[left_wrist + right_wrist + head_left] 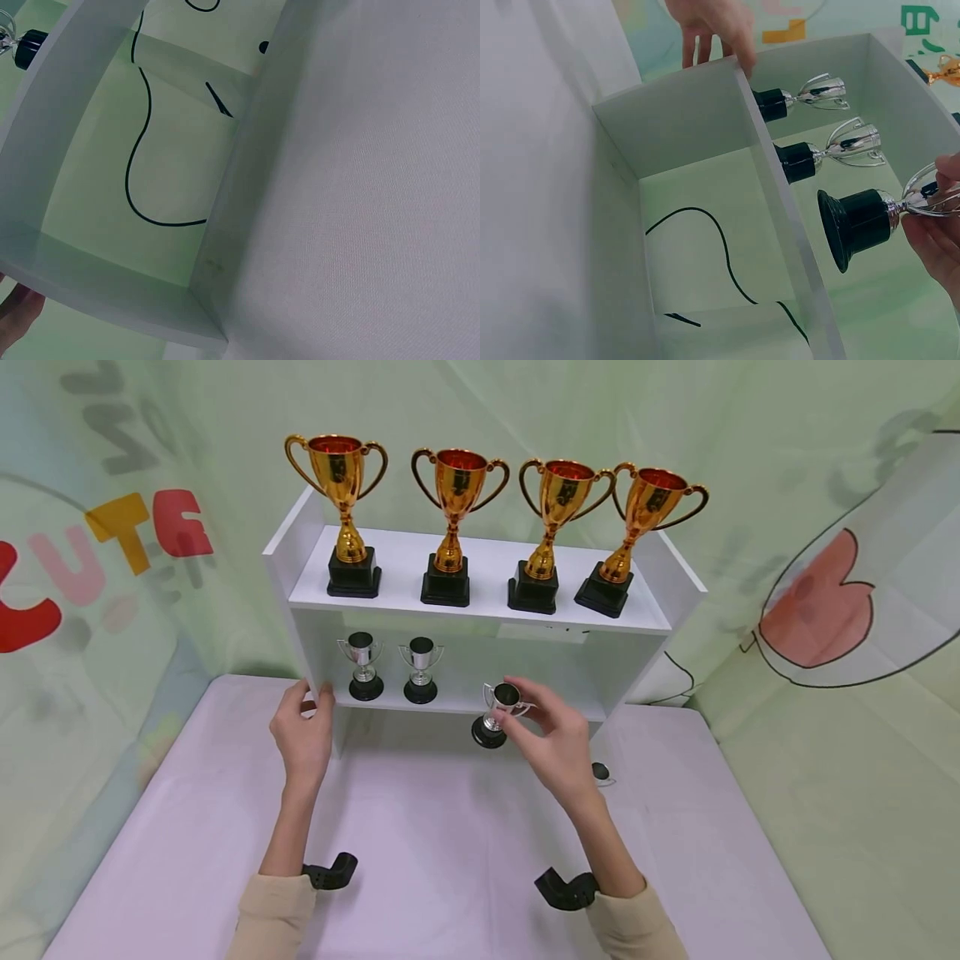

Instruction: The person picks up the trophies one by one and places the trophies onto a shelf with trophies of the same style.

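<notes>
A small silver trophy cup (491, 720) with a black round base is pinched between the thumb and fingers of my right hand (557, 739). It hangs just in front of the middle shelf's edge, its base tilted in the head view. My left hand (303, 735) grips the left side panel of the white shelf unit (480, 700) at middle-shelf height. Two matching silver cups, one at the left (365, 667) and one beside it (421, 670), stand upright on that middle shelf. The right wrist view shows the held cup's black base (855, 223) apart from the shelf board.
Several gold trophies (450, 510) with black square bases stand along the top shelf. Another small silver cup (601, 772) is partly hidden behind my right wrist on the white-covered table (420, 860). A printed cloth backdrop (810, 760) surrounds the table.
</notes>
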A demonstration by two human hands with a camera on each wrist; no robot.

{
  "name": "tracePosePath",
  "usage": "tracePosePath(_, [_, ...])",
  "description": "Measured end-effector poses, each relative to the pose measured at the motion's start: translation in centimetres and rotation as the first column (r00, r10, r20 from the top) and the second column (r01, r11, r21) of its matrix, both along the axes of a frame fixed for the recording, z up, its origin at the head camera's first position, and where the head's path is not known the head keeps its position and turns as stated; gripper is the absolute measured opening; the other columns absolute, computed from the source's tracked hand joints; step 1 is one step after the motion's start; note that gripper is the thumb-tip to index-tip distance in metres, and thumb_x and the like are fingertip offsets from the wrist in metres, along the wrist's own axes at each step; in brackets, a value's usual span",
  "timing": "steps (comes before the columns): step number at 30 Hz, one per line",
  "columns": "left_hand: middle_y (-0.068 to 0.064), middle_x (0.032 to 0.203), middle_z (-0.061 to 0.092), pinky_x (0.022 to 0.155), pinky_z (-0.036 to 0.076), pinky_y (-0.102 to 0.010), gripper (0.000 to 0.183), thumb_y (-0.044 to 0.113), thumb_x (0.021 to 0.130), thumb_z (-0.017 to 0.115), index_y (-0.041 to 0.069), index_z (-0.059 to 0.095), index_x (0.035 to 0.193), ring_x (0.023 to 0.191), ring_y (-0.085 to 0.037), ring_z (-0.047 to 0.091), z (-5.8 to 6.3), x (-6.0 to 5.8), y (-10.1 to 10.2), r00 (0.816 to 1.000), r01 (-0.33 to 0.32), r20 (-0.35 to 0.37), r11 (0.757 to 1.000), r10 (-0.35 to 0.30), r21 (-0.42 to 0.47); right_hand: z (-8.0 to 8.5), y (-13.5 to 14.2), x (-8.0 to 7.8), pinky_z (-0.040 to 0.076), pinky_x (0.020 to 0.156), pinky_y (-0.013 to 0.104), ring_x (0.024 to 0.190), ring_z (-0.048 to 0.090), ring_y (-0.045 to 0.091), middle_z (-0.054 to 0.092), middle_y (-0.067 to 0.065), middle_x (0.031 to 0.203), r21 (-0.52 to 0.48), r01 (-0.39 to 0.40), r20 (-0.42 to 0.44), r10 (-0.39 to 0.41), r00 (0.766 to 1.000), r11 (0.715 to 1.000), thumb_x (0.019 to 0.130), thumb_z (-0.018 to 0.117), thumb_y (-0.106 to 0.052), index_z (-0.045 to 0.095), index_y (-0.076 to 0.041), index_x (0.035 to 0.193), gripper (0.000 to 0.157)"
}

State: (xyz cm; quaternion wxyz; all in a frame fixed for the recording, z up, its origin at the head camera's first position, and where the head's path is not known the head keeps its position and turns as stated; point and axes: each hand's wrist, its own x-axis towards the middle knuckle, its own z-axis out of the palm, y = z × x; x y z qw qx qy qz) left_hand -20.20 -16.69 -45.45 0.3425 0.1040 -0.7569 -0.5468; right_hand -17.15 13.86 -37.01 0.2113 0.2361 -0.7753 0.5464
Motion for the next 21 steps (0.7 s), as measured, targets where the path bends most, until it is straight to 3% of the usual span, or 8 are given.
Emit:
tracePosePath(9, [-0.016, 0.118, 0.072, 0.065, 0.044, -0.007, 0.027, 0.014, 0.100, 0.064, 0.003, 0.073, 0.123, 0.086, -0.027, 0.063, -0.1, -0.1, -0.1, 1.000, 0.010, -0.011, 1.000, -0.010, 0.003, 0.9, -0.8, -1.6, 0.056, 0.089, 0.019, 0.095, 0.067, 0.013, 0.073, 0.014, 0.117, 0.011, 0.025, 0.068, -0.025, 0.997, 1.000, 0.086, 0.080, 0.001, 0.068, 0.001, 0.128, 0.044])
tracePosePath(14, [-0.016, 0.119, 0.072, 0.064, 0.044, -0.007, 0.027, 0.014, 0.099, 0.065, 0.004, 0.073, 0.122, 0.084, -0.021, 0.062, 0.0, -0.1, 0.0, 1.000, 0.002, -0.006, 1.000, -0.002, -0.005, 1.0, -1.2, -2.6, 0.055, 0.092, 0.019, 0.107, 0.068, 0.021, 0.071, 0.011, 0.128, 0.028, 0.034, 0.131, -0.037, 0.991, 0.999, 0.088, 0.079, -0.004, 0.068, -0.002, 0.130, 0.043])
tracePosePath(21, [-0.015, 0.120, 0.072, 0.065, 0.044, -0.007, 0.027, 0.014, 0.100, 0.064, 0.004, 0.073, 0.124, 0.084, -0.018, 0.061, -0.1, -0.1, -0.1, 1.000, 0.006, -0.001, 1.000, -0.006, -0.008, 1.1, -1.9, -4.0, 0.056, 0.090, 0.019, 0.105, 0.069, 0.024, 0.070, 0.012, 0.129, 0.016, 0.034, 0.156, -0.036, 0.987, 0.999, 0.089, 0.079, -0.005, 0.068, -0.002, 0.131, 0.043])
